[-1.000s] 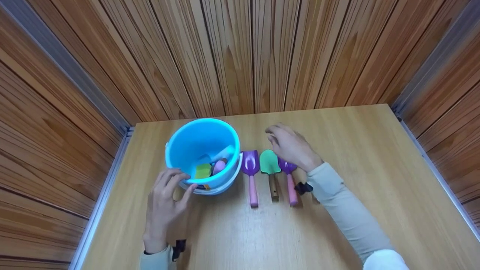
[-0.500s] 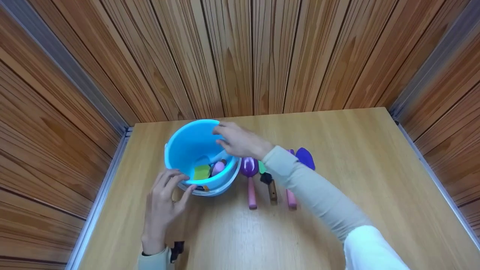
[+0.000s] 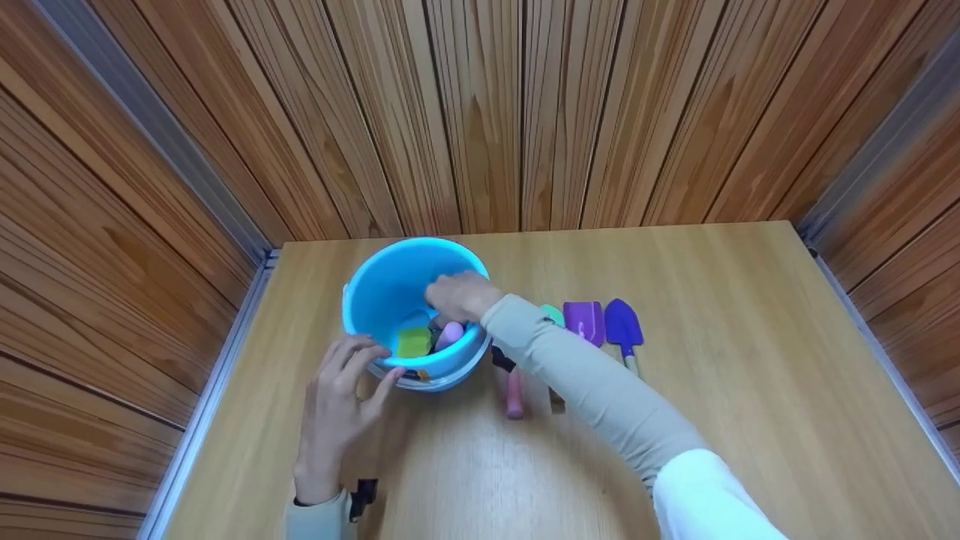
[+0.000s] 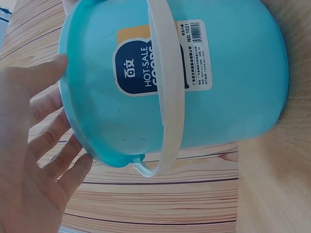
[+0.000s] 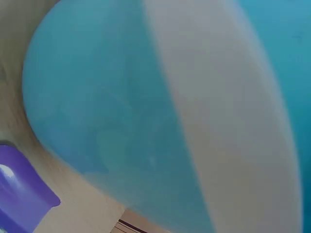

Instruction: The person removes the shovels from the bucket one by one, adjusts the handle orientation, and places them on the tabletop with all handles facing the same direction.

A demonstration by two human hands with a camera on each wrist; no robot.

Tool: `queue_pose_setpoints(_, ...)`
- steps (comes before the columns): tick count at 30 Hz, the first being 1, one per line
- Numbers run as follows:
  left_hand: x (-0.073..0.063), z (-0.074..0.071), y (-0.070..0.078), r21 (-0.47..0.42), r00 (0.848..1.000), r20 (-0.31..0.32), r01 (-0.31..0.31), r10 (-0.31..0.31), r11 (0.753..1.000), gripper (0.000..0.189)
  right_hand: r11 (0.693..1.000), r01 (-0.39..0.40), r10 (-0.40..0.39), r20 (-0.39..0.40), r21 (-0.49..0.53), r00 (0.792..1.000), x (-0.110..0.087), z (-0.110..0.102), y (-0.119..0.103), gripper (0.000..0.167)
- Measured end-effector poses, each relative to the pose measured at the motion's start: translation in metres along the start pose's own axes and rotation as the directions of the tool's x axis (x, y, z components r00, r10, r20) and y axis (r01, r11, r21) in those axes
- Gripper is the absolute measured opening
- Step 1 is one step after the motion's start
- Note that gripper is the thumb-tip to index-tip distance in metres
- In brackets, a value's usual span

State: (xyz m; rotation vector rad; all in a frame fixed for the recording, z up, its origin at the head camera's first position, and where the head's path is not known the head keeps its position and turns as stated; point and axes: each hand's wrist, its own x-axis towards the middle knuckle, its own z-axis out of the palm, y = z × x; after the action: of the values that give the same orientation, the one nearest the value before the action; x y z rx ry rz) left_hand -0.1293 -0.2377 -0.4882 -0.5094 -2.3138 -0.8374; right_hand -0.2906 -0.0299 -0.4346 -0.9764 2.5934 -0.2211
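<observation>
A blue bucket (image 3: 405, 262) stands on the table, its pale handle (image 4: 170, 97) hanging down over the labelled front. My left hand (image 3: 337, 405) holds the near-left rim, thumb outside and fingers over the edge. My right hand (image 3: 459, 296) reaches down over the right rim into the bucket. Its fingertips are hidden, so what they touch does not show. Inside the bucket lie a yellow-green block-like piece (image 3: 414, 343) and a rounded lilac piece (image 3: 450, 334), with darker items beside them. Only the bucket's side and handle fill most of the right wrist view, without the hand.
Right of the bucket lie several toy garden tools: a purple shovel (image 3: 585, 321), a dark blue trowel (image 3: 623, 324), a green-headed trowel (image 3: 553, 313) and a pink handle (image 3: 514, 396). My right forearm covers parts of them. Wood-panelled walls (image 3: 487, 112) border the wooden table (image 3: 465, 480).
My right hand has swung left from above the tools and dipped into the bucket. More of the dark blue trowel and purple shovel now shows. The left hand stays on the rim.
</observation>
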Motion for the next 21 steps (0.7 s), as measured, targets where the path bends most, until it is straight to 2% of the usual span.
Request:
queue_pose_setpoints(6,0.0,0.001,0.001,-0.006,1.0,-0.003,0.011,-0.011,1.0,0.032,0.999,-0.034,0.034,0.015,-0.014,0.999,0.002,0.002,-0.002,0.024)
queue_pose_setpoints(12,0.0,0.003,0.001,-0.006,1.0,-0.001,0.006,-0.006,1.0,0.032,0.992,-0.059,0.064,0.04,-0.111,0.997,0.008,0.005,-0.005,0.024)
queue_pose_setpoints(17,0.0,0.002,0.001,0.005,1.0,0.009,0.004,-0.004,1.0,0.031,0.984,-0.058,0.063,0.028,-0.17,0.998,0.011,0.007,-0.008,0.025)
queue_pose_setpoints(21,0.0,0.002,0.001,-0.001,1.0,0.006,0.009,-0.009,1.0,0.031,0.98,-0.028,0.033,0.018,-0.198,0.999,0.012,0.007,-0.008,0.025)
